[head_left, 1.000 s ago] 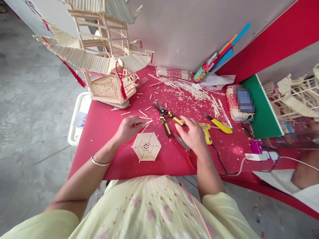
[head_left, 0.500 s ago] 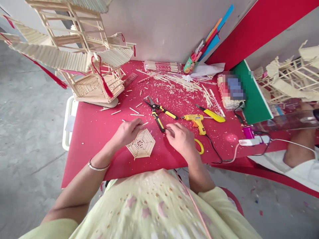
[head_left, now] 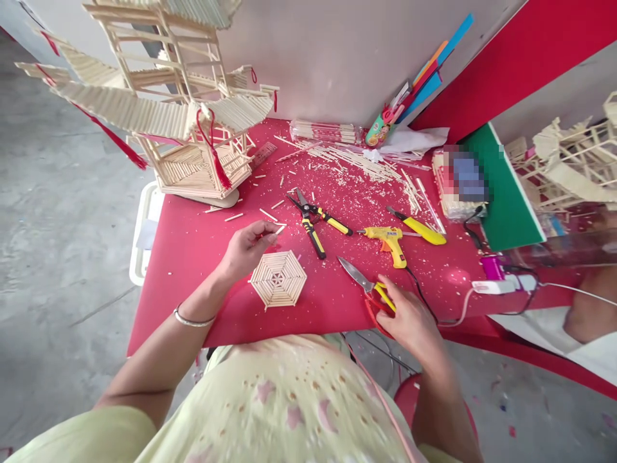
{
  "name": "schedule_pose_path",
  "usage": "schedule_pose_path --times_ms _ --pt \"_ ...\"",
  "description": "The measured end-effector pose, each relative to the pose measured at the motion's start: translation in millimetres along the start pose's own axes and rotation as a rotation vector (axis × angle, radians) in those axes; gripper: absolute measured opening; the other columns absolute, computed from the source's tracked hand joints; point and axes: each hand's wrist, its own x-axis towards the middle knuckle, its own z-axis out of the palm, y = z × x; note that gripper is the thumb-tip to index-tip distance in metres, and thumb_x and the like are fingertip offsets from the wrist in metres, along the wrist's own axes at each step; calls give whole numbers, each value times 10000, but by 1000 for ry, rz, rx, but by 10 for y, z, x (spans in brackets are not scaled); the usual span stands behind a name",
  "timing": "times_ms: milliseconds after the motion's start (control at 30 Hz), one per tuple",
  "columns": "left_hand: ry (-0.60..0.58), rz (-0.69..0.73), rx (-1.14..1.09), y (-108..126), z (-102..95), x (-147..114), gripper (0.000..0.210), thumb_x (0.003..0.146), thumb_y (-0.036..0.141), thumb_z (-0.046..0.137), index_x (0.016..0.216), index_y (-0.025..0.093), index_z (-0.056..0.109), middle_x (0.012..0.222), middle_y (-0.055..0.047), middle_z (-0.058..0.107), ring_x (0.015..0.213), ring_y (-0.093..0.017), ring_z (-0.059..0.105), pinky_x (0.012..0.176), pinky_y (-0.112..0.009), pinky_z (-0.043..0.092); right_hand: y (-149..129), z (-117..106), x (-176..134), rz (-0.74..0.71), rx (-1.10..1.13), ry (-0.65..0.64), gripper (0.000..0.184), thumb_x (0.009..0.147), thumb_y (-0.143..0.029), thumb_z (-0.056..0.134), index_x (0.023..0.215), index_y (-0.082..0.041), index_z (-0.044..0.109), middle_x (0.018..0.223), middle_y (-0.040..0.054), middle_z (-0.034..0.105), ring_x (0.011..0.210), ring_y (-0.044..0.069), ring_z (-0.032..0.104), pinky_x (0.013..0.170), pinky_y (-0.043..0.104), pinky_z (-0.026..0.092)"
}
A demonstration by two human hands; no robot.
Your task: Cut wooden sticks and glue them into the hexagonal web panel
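Observation:
My left hand [head_left: 248, 247] pinches a short wooden stick [head_left: 280, 229] between thumb and fingertips, above the red table. Just below and to the right lies a flat hexagonal panel [head_left: 278, 279] of sticks laid in rings. At the table's front edge, my right hand [head_left: 409, 315] is on the handles of a pair of scissors [head_left: 359, 276], one handle red and one yellow. The blades point up and left, towards the pruning shears [head_left: 318, 222] with black and yellow grips. Part of the red handle is hidden by my fingers.
A stick-built pagoda model [head_left: 193, 161] with red tassels stands at the left. A yellow glue gun [head_left: 388, 241] and a utility knife [head_left: 419, 228] lie right of centre. Loose sticks [head_left: 347, 161] and chips spread behind. At the right are a power strip [head_left: 501, 285] and another person's arm [head_left: 590, 296].
My right hand has moved right, from beside the shears onto the scissors, whose blades now show. My left hand still holds the stick, now more in view. The whole view has shifted slightly.

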Motion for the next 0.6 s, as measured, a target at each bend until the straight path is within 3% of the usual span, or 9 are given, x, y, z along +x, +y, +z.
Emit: schedule_pose_path --times_ms 100,233,400,600 --pt "-55 29 -76 -56 25 -22 153 920 324 674 943 174 692 778 -24 678 652 -113 593 640 -240 491 -129 -97 13 -43 262 11 616 906 -413 646 1498 -330 497 1106 78 714 979 283 694 858 422 575" --pt "-59 83 -117 -62 68 -67 216 947 337 655 1082 177 710 786 -27 670 657 -117 591 655 -252 512 -704 -137 261 -245 461 156 716 880 -581 698 1482 -243 510 1102 109 676 998 291 665 903 427 562" --pt "-18 149 -14 -23 52 -102 227 963 360 638 1052 181 746 873 -58 708 753 -142 637 737 -278 559 -1327 -120 716 -356 364 121 645 945 -581 633 1495 -262 523 1114 112 666 986 280 663 856 389 552" --pt "28 164 62 6 -46 -83 221 989 342 594 1020 184 746 829 -46 701 726 -141 637 734 -272 547 -1465 -111 946 -396 247 86 624 980 -600 558 1490 -240 552 1030 100 679 891 255 673 756 341 535"
